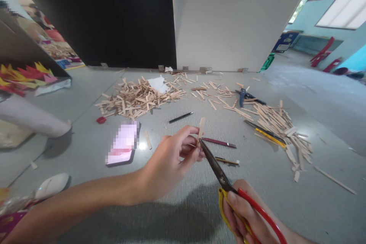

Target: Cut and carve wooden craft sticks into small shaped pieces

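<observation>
Between the thumb and fingers of my left hand (171, 160) a short flat wooden stick (201, 126) is pinched, pointing up. My right hand (248, 209) grips scissors (221, 178) with dark blades and red and yellow handles. The blade tips touch or nearly touch the lower part of the stick, close to my left fingertips; whether they are closed on it I cannot make out. Just beyond the fingers lie a dark red pen (220, 143) and a thin brown pen-like tool (227, 161). A black pen (181, 117) rests farther off.
A heap of cut sticks (134, 99) lies back left with white paper (158, 84) on it. More sticks (274, 122) spread right, beside a yellow-black cutter (270, 136) and blue pliers (242, 97). A phone (122, 143) and a white mouse (53, 185) are left. Upright panels (228, 19) stand behind.
</observation>
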Available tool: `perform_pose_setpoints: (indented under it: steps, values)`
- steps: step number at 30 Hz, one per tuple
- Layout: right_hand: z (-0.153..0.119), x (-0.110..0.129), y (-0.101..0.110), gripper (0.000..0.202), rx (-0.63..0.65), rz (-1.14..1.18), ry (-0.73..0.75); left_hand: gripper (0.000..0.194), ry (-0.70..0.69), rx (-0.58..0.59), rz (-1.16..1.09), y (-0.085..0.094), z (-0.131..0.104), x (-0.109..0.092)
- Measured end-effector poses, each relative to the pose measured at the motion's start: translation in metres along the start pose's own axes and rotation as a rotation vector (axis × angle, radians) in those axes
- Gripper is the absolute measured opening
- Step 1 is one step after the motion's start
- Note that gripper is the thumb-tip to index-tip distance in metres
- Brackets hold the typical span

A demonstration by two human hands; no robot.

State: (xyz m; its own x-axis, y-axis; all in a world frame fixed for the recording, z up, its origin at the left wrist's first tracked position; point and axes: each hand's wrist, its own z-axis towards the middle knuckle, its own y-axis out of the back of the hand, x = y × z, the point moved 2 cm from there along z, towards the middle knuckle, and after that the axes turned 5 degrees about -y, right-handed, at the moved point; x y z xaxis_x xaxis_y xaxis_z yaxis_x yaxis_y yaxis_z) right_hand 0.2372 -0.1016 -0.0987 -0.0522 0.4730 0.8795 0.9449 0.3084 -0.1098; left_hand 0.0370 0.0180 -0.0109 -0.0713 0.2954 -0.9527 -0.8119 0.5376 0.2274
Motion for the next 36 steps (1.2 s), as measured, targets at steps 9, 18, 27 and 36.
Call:
perform_pose_setpoints:
  steps: [9, 18, 27, 36]
  values:
    - [-0.002, -0.001, 0.005, 0.068, 0.006, -0.01, 0.067, 0.014, -0.035, -0.012, 0.0, 0.001, -0.002, 0.003]
    - [0.002, 0.008, -0.002, 0.071, -0.059, -0.046, 0.024, 0.014, -0.079, -0.006, 0.025, 0.0, -0.001, 0.003]
    - [0.009, 0.019, -0.001, 0.081, -0.035, -0.211, -0.026, 0.012, -0.135, 0.039, 0.1, 0.004, -0.002, 0.001]
    - [0.008, 0.02, -0.006, 0.081, 0.05, -0.018, -0.025, 0.014, -0.104, 0.03, 0.036, 0.004, 0.002, 0.003]
